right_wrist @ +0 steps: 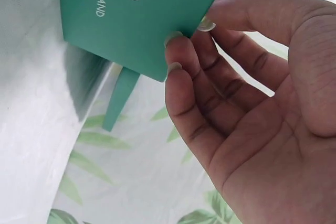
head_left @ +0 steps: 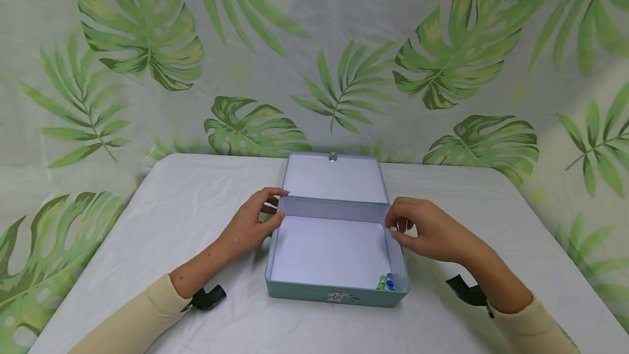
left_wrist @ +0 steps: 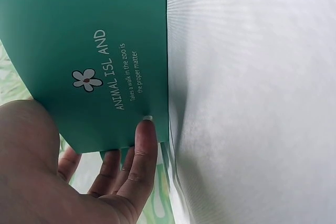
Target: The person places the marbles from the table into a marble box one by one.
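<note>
A green hinged tin box [head_left: 339,295] stands on the table, its lid folded back and its inside pale. Several green and blue glass marbles [head_left: 386,282] lie together in its front right corner. My left hand [head_left: 253,223] holds the box at the back left, thumb over the rim and the other fingers about the back corner, as the left wrist view shows. Above the right wall, my right hand [head_left: 429,228] pinches a small pale marble [head_left: 392,229] between thumb and fingertips. In the right wrist view its other fingers sit against the box's outer side.
The open lid [head_left: 336,178] lies back behind the box, with a metal clasp [head_left: 333,156] on its far edge. A white cloth [head_left: 211,190] covers the table. Behind it hangs a leaf-printed curtain [head_left: 265,75]. Black straps [head_left: 208,298] sit at both wrists.
</note>
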Demonstrator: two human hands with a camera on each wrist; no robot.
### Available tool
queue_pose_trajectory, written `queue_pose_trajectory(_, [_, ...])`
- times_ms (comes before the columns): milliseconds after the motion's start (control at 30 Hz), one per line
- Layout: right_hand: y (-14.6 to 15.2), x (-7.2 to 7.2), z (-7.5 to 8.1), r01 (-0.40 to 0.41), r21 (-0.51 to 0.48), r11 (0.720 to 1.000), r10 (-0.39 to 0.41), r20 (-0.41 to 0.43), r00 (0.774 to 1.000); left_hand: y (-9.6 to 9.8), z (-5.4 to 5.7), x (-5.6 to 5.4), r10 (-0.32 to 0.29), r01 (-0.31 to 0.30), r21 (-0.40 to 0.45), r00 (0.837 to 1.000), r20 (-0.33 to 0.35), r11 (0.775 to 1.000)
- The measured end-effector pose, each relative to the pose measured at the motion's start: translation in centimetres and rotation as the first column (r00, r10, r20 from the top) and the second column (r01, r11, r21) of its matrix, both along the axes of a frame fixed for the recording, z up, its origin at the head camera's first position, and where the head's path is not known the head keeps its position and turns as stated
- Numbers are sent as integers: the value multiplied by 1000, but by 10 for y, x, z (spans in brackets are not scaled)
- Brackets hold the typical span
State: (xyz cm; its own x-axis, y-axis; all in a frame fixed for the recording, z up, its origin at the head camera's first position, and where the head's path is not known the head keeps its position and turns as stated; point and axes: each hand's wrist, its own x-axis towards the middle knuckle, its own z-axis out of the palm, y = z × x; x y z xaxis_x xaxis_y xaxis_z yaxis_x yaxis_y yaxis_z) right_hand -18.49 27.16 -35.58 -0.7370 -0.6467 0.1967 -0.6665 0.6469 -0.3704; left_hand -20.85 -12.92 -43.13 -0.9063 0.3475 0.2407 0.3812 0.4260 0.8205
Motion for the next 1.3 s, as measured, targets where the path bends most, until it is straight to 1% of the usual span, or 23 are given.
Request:
queue_pose_trajectory(333, [-1,0,0,-20,15,1000,19,31,999,-1,0,0,4,-4,-7,1000,-1,1000])
queue_pose_trajectory(433, [0,-1,1,-22,14,1000,22,29,999,0,1,0,3,-4,-11,1000,-7,1000])
queue_pose_trajectory(600, [3,-5,0,-22,-18,1000,22,-2,1000,0,1,-1,0,-1,-13,1000,-15,1000])
queue_pose_trajectory(767, [10,-12,-4,-9,-67,998,4,-73,997,0,1,-1,-2,2,-7,1000,-19,1000])
queue_pose_trajectory(867, [16,-17,-8,18,-87,996,-28,-115,993,0,0,-2,-7,7,-8,1000,-26,1000])
queue_pose_trajectory(1000, [25,-25,-13,88,-92,992,-101,-146,984,1,-1,-3,-10,10,-20,999,-35,1000])
queue_pose_trajectory(1200, [37,-33,-21,206,-73,976,-216,-180,960,1,2,-5,-31,30,-24,999,-41,999])
queue_pose_trajectory(1300, [44,-37,-25,249,-80,965,-260,-201,944,0,4,-5,-35,33,-45,998,-47,998])
